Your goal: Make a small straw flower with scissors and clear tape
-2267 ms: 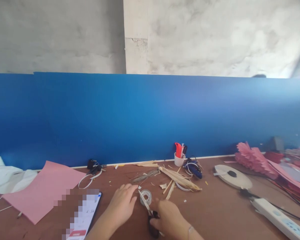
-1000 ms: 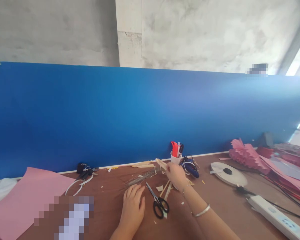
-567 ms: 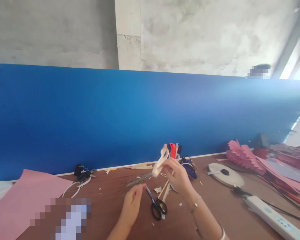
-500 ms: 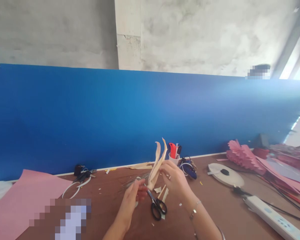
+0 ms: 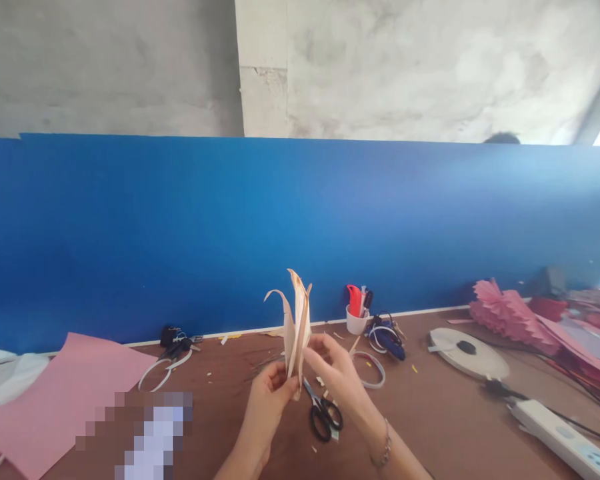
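Observation:
A bundle of pale, dried corn husk [image 5: 297,327] stands upright over the table, its tips curling outward at the top. My left hand [image 5: 269,400] pinches the lower end of it between thumb and fingers. From the right, my right hand [image 5: 336,370] has its thumb and fingertips on the side of the husk; exactly how firmly they grip is partly hidden. Below the hands, scissors [image 5: 325,417] with black handles lie on the table. A clear ring like a tape roll [image 5: 375,380] lies just beyond my right wrist.
A white cup [image 5: 356,323] with pens and a red-handled tool stands by the blue partition [image 5: 180,233]. Pink paper [image 5: 75,393] lies left, near keys on a white loop [image 5: 167,363]. On the right are a white reel [image 5: 467,353], a power strip [image 5: 563,433] and pink pleated paper [image 5: 510,317].
My left hand has gone from open and empty to pinching the base of the husk. The husk bundle has moved a little left, and more leaves of it show. The view has shifted slightly.

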Demonstrator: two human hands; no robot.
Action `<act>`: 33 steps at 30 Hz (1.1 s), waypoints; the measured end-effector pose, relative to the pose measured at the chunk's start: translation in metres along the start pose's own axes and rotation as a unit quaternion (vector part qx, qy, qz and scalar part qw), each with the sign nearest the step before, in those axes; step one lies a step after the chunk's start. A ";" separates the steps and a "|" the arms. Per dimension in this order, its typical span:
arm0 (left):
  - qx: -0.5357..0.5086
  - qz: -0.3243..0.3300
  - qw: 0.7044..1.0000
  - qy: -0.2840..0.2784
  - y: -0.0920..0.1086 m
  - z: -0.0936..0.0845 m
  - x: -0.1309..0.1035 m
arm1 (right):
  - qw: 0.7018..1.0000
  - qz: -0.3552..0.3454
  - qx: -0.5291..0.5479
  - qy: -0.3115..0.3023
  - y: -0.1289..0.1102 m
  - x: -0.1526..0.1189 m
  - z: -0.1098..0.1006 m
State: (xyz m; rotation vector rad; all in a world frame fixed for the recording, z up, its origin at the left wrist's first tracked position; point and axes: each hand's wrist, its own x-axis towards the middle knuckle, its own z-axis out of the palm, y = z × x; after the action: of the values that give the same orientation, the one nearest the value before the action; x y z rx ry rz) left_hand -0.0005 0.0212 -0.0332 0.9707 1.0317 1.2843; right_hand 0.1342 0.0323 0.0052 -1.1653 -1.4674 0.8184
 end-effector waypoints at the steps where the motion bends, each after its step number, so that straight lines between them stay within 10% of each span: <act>1: 0.002 -0.001 1.000 -0.002 0.000 0.000 0.000 | 0.999 0.029 0.004 -0.042 0.002 0.000 0.002; 26: -0.108 -0.042 0.992 -0.042 0.014 -0.001 -0.009 | 0.942 0.170 0.242 -0.156 0.016 0.005 -0.003; 33: -0.014 -0.018 0.994 0.108 0.014 -0.020 0.003 | 0.989 0.115 0.096 -0.004 0.024 0.023 -0.036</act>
State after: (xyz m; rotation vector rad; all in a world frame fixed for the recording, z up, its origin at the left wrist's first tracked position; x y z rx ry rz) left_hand -0.0231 0.0246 -0.0253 0.8017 1.1882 1.3921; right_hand 0.1753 0.0579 -0.0019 -1.1989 -1.2438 1.0977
